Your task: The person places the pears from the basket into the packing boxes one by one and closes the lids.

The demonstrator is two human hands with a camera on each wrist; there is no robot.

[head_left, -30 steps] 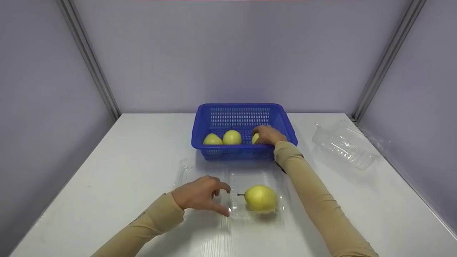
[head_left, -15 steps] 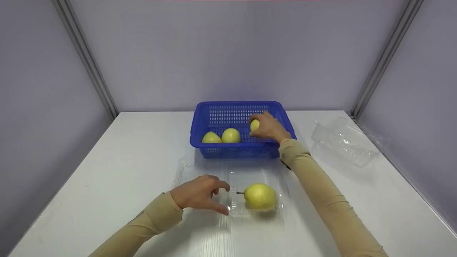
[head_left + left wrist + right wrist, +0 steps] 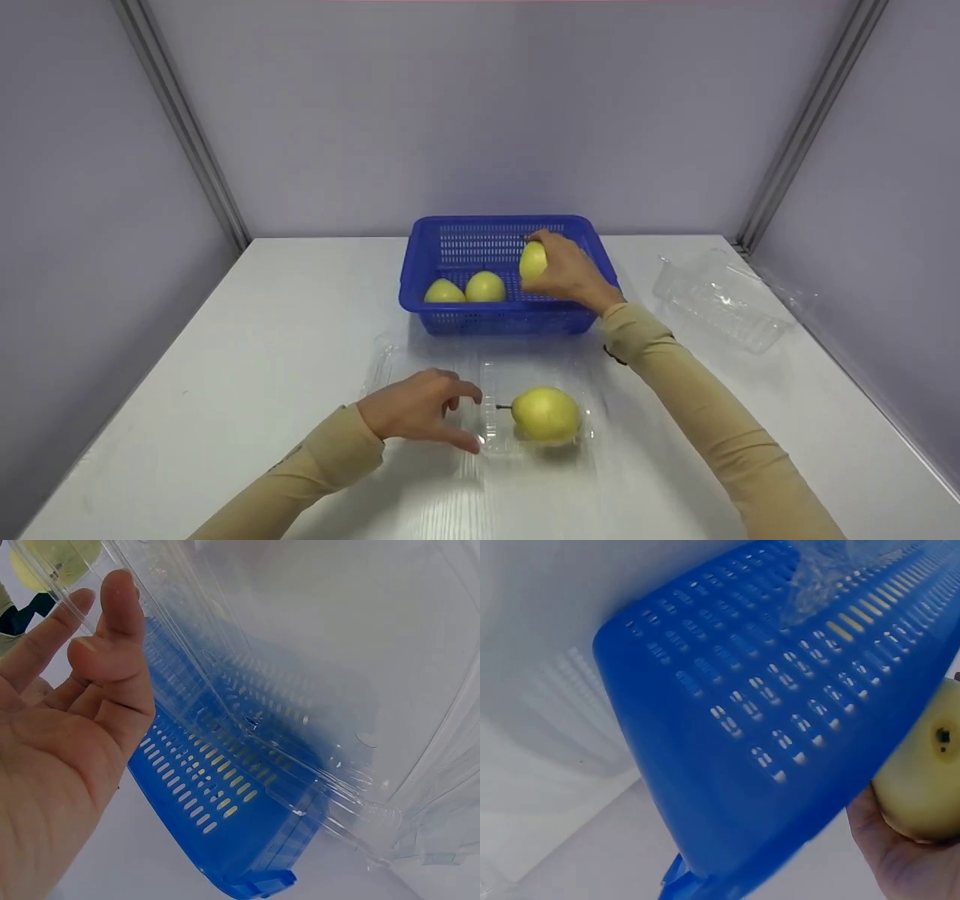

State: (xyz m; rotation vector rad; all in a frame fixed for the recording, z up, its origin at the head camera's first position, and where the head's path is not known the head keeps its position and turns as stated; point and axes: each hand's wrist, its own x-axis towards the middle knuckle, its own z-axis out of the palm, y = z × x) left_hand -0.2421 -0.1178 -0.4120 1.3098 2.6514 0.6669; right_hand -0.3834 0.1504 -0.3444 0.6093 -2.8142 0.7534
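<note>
Closest to the person, the left hand (image 3: 417, 410) rests on the white table (image 3: 247, 360) with its fingers loosely curled, thumb and fingertips touching the near left edge of an open clear plastic clamshell box (image 3: 495, 431), not clamped round it; in the left wrist view the same fingers (image 3: 112, 637) lie against the box's transparent wall (image 3: 300, 690); just right of that hand, inside the box's tray, lies a yellow pear (image 3: 548, 414) on its side, stem pointing back toward the fingers; beyond the box stands a blue slotted basket (image 3: 450, 244), and above its right part the right hand (image 3: 571, 271) is lifted, fingers wrapped round a second pear (image 3: 532, 260) held clear of the basket floor; the right wrist view shows that pear (image 3: 926, 772) cupped in the palm beside the basket's outer wall (image 3: 780, 727); left of the held fruit, two more pears (image 3: 465, 288) sit side by side in the basket; well off to the right of the raised hand lies another clear plastic box (image 3: 721, 300), near the table's far corner.
</note>
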